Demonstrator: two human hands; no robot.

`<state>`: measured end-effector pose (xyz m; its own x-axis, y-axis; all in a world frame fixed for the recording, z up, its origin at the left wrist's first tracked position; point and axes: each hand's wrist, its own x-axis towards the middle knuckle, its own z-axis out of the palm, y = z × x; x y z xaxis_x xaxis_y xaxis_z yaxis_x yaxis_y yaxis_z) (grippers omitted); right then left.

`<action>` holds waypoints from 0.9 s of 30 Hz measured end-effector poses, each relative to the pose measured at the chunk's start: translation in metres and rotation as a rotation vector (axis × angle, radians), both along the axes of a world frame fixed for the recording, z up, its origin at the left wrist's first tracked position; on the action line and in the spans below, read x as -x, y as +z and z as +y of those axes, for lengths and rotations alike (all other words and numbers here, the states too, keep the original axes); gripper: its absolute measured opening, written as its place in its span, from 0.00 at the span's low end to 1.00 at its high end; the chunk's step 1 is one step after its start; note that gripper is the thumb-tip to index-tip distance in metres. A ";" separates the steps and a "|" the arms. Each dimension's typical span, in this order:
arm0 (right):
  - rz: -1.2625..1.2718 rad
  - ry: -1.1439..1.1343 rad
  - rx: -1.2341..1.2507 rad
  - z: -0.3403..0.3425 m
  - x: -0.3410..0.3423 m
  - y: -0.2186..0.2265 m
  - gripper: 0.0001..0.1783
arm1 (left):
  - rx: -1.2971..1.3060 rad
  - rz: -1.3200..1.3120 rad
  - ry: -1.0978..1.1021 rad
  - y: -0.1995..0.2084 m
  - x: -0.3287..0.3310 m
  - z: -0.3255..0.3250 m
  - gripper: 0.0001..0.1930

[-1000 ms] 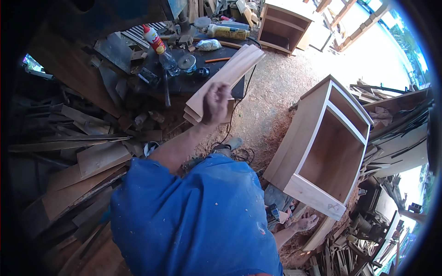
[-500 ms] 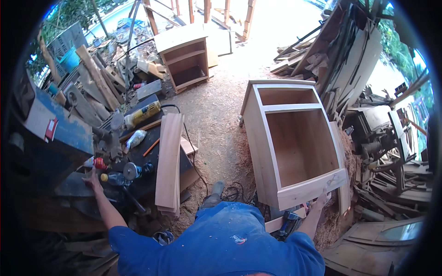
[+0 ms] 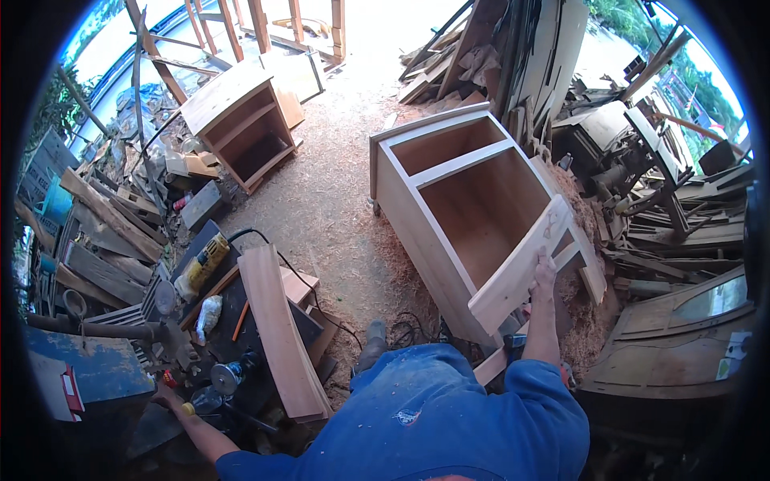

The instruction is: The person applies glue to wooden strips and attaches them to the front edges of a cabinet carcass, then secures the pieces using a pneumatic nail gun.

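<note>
My right hand (image 3: 544, 272) grips a pale wooden board (image 3: 513, 280) by its near side, the thumb over its face. The board slants across the lower front of an unfinished wooden cabinet (image 3: 425, 232), which has a narrow upper opening and a large lower one. On the far left, my left hand (image 3: 166, 396) reaches out with fingers apart, beside a blue worn box (image 3: 96, 365). Near that hand lie a clear bottle with a yellow cap (image 3: 204, 401) and a small red object (image 3: 168, 378). Its fingertips are small and partly unclear.
Thin planks (image 3: 281, 329) lie on a dark worktop with a yellow power tool (image 3: 204, 260), a plastic bag (image 3: 208, 315) and an orange pencil (image 3: 241, 321). A black cord trails over the shavings-strewn floor (image 3: 337, 200). A second cabinet (image 3: 245, 132) stands behind; scrap wood fills both sides.
My right hand has raised the board and tilted it away from the cabinet's bottom edge. The view has swung to the right. My left hand remains by the blue box and bottle.
</note>
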<state>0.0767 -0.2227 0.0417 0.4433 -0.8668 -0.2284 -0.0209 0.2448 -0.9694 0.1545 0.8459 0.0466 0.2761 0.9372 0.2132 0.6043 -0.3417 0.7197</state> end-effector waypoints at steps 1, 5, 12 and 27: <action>-0.021 0.034 -0.035 0.010 -0.023 0.002 0.25 | 0.035 0.027 0.028 0.004 -0.005 -0.011 0.26; -0.159 0.205 -0.024 0.042 -0.118 -0.033 0.23 | 0.137 -0.282 0.008 0.012 -0.002 0.010 0.20; -0.073 0.306 0.143 0.071 -0.234 -0.046 0.23 | 0.155 -0.408 -0.106 -0.006 0.017 0.010 0.26; 0.026 0.306 -0.014 0.096 -0.286 -0.063 0.30 | 0.237 -0.755 -0.045 0.027 0.142 -0.032 0.37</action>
